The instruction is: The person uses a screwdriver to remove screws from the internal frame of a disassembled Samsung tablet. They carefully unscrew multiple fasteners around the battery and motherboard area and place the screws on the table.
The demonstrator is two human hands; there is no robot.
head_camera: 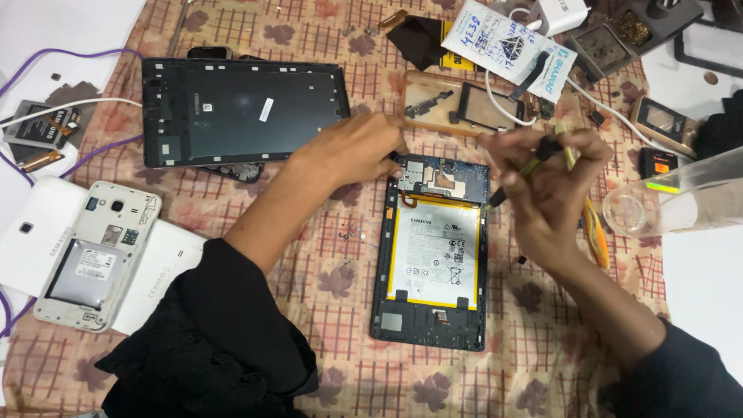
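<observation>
At the middle of the checked cloth (325,325) lies an opened tablet (431,251), its battery (433,262) showing. Left hand (357,147) presses fingertips on its far left corner; right hand (546,174) pinches a screwdriver (520,172), tip at the far right edge. Farther left lies the tablet's back cover (240,112).

Left hand (357,147): palm down, fingers curled, fingertips pressing downward at centre.
Right hand (542,174): raised slightly, fingers pinched closed in a tight grip.
Forearms: bare, reaching from near corners, black sleeves.
</observation>
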